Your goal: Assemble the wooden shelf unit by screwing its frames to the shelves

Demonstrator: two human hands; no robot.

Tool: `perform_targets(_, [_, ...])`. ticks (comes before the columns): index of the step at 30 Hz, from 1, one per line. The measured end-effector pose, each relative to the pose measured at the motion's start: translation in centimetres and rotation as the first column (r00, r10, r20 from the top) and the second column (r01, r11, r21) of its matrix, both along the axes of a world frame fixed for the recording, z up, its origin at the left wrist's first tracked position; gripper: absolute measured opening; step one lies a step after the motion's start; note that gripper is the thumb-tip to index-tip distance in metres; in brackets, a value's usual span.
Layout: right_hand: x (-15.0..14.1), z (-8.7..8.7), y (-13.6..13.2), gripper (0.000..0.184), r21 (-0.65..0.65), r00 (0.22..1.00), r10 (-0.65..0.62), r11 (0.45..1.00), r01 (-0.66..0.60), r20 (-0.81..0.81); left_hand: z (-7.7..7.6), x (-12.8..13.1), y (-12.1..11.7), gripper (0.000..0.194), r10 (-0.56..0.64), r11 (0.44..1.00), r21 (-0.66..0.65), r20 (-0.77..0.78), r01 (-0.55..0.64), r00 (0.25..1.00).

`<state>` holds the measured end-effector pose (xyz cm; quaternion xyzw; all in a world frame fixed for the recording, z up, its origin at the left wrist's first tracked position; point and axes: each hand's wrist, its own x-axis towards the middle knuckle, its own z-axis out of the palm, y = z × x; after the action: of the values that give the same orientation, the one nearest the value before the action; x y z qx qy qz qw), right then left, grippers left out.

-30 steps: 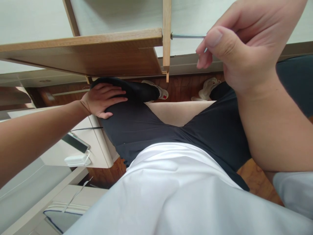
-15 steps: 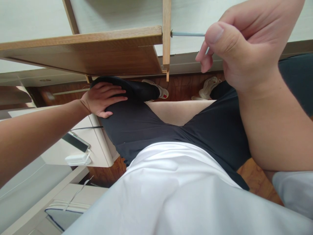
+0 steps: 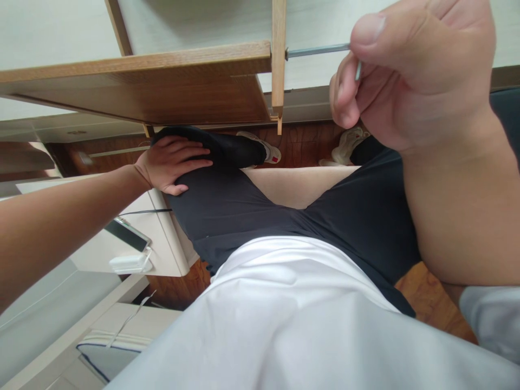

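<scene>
My right hand [image 3: 410, 70] is closed at the top right, fingers pinched round the bent end of a thin metal hex key [image 3: 319, 51]. The key's straight shaft runs left into the side of an upright wooden panel [image 3: 278, 59]. A wooden shelf board [image 3: 154, 81] meets that panel from the left. My left hand [image 3: 173, 162] lies flat with fingers stretched out on my left knee, on dark trousers [image 3: 227, 200], holding nothing. I sit with both legs under the shelf.
A pale cabinet [image 3: 122, 244] stands at the left with a phone [image 3: 125, 234] and a white charger [image 3: 130, 264] on it. Two white shoes [image 3: 345, 145] show on the dark wooden floor [image 3: 304, 142]. A light wall lies behind the shelf.
My right hand has rolled upward and slightly right, its thumb rising, turning the hex key's bent end. The left hand has stayed on the knee.
</scene>
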<state>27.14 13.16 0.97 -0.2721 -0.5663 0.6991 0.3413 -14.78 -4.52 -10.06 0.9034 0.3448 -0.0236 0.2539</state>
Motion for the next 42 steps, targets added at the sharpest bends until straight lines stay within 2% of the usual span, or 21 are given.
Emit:
perform_targets(4, [-0.1,-0.2,0.2,0.028,-0.069,0.999,0.035,0.997,-0.037,-0.030,-0.1,-0.1,-0.1,0.086,-0.005,1.000,0.012,-0.004,0.005,1.000])
perform_targets(7, [-0.3,-0.1,0.1,0.027,-0.020,0.999,0.046,0.999,-0.046,-0.018,-0.2,-0.2,-0.1,0.088,-0.004,1.000,-0.006,-0.027,0.003,1.000])
perform_targets(12, [-0.1,0.2,-0.1,0.010,0.060,0.999,0.006,0.998,-0.008,0.035,-0.2,-0.2,-0.1,0.089,-0.006,1.000,-0.019,-0.059,0.005,0.998])
perform_targets(19, [0.3,0.1,-0.5,0.012,0.193,0.997,-0.075,0.978,0.076,-0.010,-0.1,-0.1,-0.1,0.087,-0.018,1.000,0.025,0.007,0.018,1.000])
perform_targets(24, [0.0,-0.5,-0.4,0.006,0.230,0.995,-0.094,0.968,0.102,-0.044,-0.1,-0.2,0.0,0.091,-0.004,1.000,-0.025,-0.079,0.002,0.997])
perform_targets(33, [0.5,-0.8,0.0,0.011,0.286,0.995,-0.101,0.953,0.099,-0.008,-0.1,-0.1,-0.1,0.090,0.018,0.999,-0.033,-0.056,-0.020,0.998])
perform_targets(39, [1.3,-0.9,0.1,0.020,0.325,0.995,-0.087,0.943,0.065,0.052,-0.2,-0.2,-0.1,0.087,-0.026,0.999,0.038,-0.017,0.027,1.000])
perform_targets(42, [1.5,-0.9,0.4,0.027,0.337,0.998,-0.032,0.941,0.015,0.046,-0.1,-0.1,-0.1,0.087,-0.042,0.997,0.060,-0.009,0.042,0.999])
